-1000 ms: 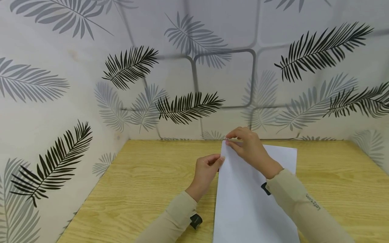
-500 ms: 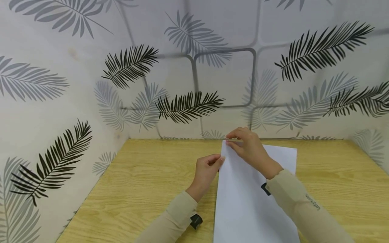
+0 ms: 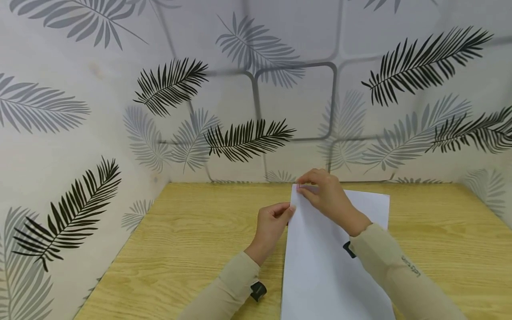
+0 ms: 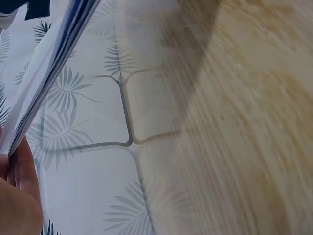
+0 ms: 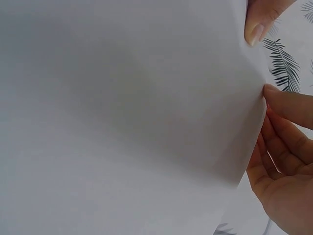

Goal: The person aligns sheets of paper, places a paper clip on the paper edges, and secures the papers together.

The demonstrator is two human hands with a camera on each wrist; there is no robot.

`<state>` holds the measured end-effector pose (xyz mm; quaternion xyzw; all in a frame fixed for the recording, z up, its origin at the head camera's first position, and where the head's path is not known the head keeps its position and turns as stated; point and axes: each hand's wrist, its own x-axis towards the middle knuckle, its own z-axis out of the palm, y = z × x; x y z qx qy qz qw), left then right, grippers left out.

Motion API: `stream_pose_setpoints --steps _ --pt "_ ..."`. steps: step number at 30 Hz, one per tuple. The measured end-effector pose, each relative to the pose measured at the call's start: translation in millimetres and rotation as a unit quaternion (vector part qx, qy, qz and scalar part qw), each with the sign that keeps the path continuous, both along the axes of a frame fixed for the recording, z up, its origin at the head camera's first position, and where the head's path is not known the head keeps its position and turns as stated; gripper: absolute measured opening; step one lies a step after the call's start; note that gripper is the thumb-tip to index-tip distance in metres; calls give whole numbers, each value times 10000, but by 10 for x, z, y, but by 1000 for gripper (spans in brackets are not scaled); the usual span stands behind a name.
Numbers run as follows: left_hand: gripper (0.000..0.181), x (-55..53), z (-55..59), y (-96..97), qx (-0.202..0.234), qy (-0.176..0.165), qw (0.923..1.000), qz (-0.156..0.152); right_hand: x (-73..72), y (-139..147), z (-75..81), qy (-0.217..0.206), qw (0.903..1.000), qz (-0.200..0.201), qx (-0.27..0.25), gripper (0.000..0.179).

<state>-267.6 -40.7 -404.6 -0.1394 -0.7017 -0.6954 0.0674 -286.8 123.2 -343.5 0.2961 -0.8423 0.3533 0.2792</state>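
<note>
A stack of white paper sheets (image 3: 320,266) is held with its far end tilted up off the table; its layered edge (image 4: 49,81) shows in the left wrist view. My left hand (image 3: 271,229) pinches the stack's left edge near the far corner, thumb on top. In the right wrist view that thumb appears at upper right. My right hand (image 3: 330,195) reaches over the paper, pinching a small pink clip-like piece (image 3: 298,188) at the far left corner. The fingers mostly cover this piece, so its exact kind is unclear.
A wood-grain table (image 3: 192,231) lies under the paper. Behind it and at the left stand walls (image 3: 232,102) with a leaf pattern, close to the far side of the stack. Each wrist wears a small black device (image 3: 258,291).
Both hands stay at nearly the same spot on the paper. The right fingers and the pink piece have shifted very slightly downward at the corner.
</note>
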Motion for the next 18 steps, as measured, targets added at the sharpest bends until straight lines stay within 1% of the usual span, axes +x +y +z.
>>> stream_pose_setpoints --steps 3,8,18 --pt "19 2 9 6 45 -24 10000 25 13 0 0 -53 10000 -25 48 15" --pt "19 4 21 18 104 -63 9999 77 17 0 -6 -9 10000 -5 71 15" --pt "20 4 -14 7 122 -87 9999 63 25 4 -17 21 9998 160 101 15"
